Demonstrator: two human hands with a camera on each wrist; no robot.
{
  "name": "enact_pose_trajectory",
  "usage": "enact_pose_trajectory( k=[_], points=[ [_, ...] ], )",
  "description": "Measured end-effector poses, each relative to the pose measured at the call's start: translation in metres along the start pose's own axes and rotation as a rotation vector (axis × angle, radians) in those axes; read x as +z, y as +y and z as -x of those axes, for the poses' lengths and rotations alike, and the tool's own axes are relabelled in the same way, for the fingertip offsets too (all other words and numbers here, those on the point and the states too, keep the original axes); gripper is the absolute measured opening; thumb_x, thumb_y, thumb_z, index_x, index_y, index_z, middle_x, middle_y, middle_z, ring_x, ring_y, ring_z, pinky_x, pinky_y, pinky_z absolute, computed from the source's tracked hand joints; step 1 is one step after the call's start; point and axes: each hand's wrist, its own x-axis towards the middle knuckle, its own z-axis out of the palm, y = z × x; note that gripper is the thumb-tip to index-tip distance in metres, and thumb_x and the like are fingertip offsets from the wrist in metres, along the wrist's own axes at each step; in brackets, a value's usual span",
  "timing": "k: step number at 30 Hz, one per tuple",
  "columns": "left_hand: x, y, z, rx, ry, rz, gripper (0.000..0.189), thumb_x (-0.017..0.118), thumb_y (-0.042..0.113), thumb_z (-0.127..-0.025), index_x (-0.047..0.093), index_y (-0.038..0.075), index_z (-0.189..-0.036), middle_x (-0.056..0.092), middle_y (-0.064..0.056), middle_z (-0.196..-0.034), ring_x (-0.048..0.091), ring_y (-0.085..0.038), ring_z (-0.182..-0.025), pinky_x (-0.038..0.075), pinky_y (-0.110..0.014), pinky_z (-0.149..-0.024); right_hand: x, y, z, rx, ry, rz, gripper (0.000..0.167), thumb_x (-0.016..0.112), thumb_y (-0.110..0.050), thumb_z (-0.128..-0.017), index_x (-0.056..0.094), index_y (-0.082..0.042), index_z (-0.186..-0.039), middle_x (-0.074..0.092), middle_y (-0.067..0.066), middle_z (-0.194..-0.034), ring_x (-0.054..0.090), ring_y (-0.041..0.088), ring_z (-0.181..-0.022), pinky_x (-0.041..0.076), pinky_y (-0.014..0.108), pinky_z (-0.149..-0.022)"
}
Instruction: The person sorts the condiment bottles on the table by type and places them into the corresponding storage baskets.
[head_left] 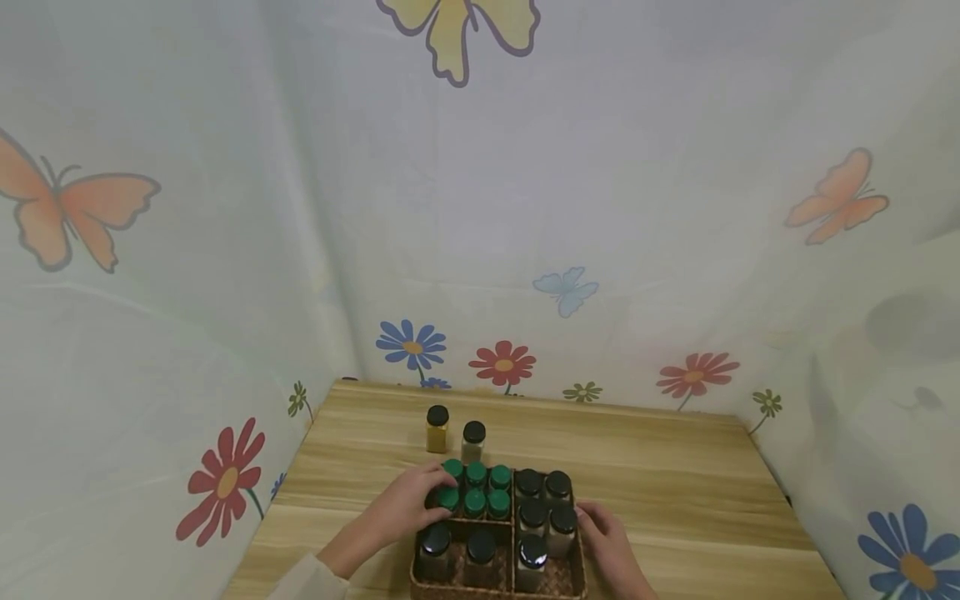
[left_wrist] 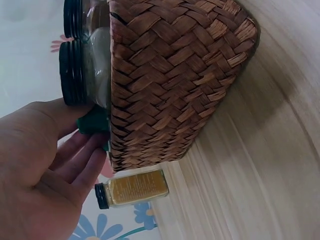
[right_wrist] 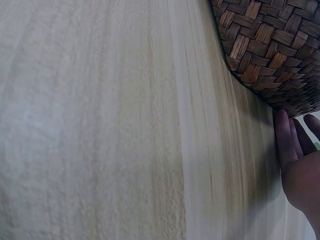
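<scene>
A brown woven basket [head_left: 465, 592] with divided compartments stands on the wooden table, filled with capped jars. My left hand [head_left: 405, 505] reaches over its left rim and pinches the green cap of a jar [head_left: 447, 499] between thumb and fingers. Several other green-capped jars [head_left: 476, 502] stand beside it in the same back left compartment. At the basket's right side, my right hand [head_left: 611, 546] rests its fairly straight fingers [right_wrist: 284, 135] against the woven wall. Black-capped jars [head_left: 532, 514] fill much of the right compartment, and two [head_left: 481, 546] stand in the front left one.
Just behind the basket are two black-capped bottles on the table [head_left: 660, 467]: one with yellow contents [head_left: 437, 432], the other paler [head_left: 473, 446]. A white curtain [head_left: 480, 208] printed with flowers and butterflies surrounds the table at the back and sides.
</scene>
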Motion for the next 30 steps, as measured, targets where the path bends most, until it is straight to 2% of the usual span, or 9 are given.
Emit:
enact_pose_trajectory(
  k=[5, 8, 10, 12, 17, 20, 24, 30],
  points=[
    [-0.005, -0.003, 0.000, 0.004, -0.032, 0.026, 0.039, 0.089, 0.027, -0.089, 0.074, 0.015, -0.124, 0.065, 0.005, -0.115, 0.066, -0.013, -0.102, 0.060, -0.033, -0.084, 0.000, 0.001, -0.001, -0.007, 0.004, 0.014, 0.053, 0.064, -0.045, -0.106, 0.068, 0.001, -0.132, 0.069, 0.018, -0.132, 0.063, 0.035, -0.124, 0.058, 0.052, -0.098],
    [-0.010, -0.008, -0.001, -0.006, -0.037, 0.108, 0.043, 0.088, 0.028, -0.090, 0.072, 0.010, -0.126, 0.066, 0.001, -0.116, 0.066, -0.016, -0.102, 0.061, -0.039, -0.085, 0.000, 0.002, -0.002, -0.009, 0.005, 0.005, 0.055, 0.065, -0.047, -0.105, 0.068, 0.001, -0.131, 0.069, 0.017, -0.132, 0.063, 0.034, -0.124, 0.058, 0.051, -0.099],
    [-0.015, -0.012, -0.003, -0.019, -0.013, 0.158, 0.044, 0.086, 0.029, -0.092, 0.071, 0.008, -0.127, 0.068, -0.001, -0.118, 0.067, -0.019, -0.104, 0.061, -0.044, -0.090, 0.000, 0.002, -0.002, -0.009, 0.005, 0.000, 0.054, 0.065, -0.046, -0.105, 0.068, 0.001, -0.131, 0.069, 0.018, -0.132, 0.063, 0.035, -0.125, 0.058, 0.051, -0.099],
    [-0.021, -0.015, -0.006, -0.035, 0.039, 0.178, 0.041, 0.084, 0.029, -0.093, 0.072, 0.009, -0.127, 0.070, -0.002, -0.118, 0.068, -0.021, -0.105, 0.060, -0.050, -0.092, 0.000, 0.002, -0.002, -0.006, -0.002, 0.005, 0.055, 0.063, -0.047, -0.106, 0.067, 0.001, -0.132, 0.068, 0.018, -0.133, 0.062, 0.035, -0.126, 0.057, 0.052, -0.101],
    [-0.034, -0.022, -0.024, -0.074, 0.232, 0.070, 0.041, 0.086, 0.030, -0.091, 0.073, 0.012, -0.126, 0.070, -0.002, -0.117, 0.069, -0.028, -0.110, 0.059, -0.051, -0.095, -0.002, 0.001, -0.002, 0.000, -0.007, 0.014, 0.058, 0.062, -0.049, -0.106, 0.066, 0.002, -0.133, 0.068, 0.019, -0.134, 0.061, 0.037, -0.128, 0.056, 0.053, -0.102],
    [-0.037, -0.027, -0.039, -0.103, 0.306, -0.008, 0.052, 0.088, 0.032, -0.090, 0.070, 0.009, -0.133, 0.068, -0.007, -0.124, 0.068, -0.031, -0.116, 0.059, -0.051, -0.097, -0.003, 0.001, -0.001, -0.004, -0.001, 0.019, 0.058, 0.063, -0.048, -0.106, 0.066, 0.002, -0.133, 0.068, 0.019, -0.134, 0.061, 0.038, -0.127, 0.055, 0.055, -0.103],
    [-0.033, -0.041, -0.058, -0.159, 0.319, -0.058, 0.064, 0.088, 0.032, -0.090, 0.063, 0.007, -0.144, 0.062, -0.015, -0.140, 0.063, -0.035, -0.125, 0.056, -0.053, -0.102, -0.003, -0.001, 0.001, -0.010, 0.002, 0.023, 0.056, 0.063, -0.046, -0.106, 0.066, 0.002, -0.133, 0.068, 0.019, -0.134, 0.061, 0.037, -0.128, 0.054, 0.055, -0.104],
    [-0.023, -0.061, -0.075, -0.240, 0.291, -0.033, 0.072, 0.087, 0.029, -0.091, 0.057, 0.004, -0.150, 0.054, -0.020, -0.151, 0.054, -0.042, -0.137, 0.049, -0.058, -0.110, -0.003, 0.001, 0.000, -0.010, -0.007, 0.023, 0.055, 0.063, -0.046, -0.106, 0.066, 0.002, -0.134, 0.067, 0.019, -0.135, 0.060, 0.038, -0.129, 0.052, 0.056, -0.106]
  ],
)
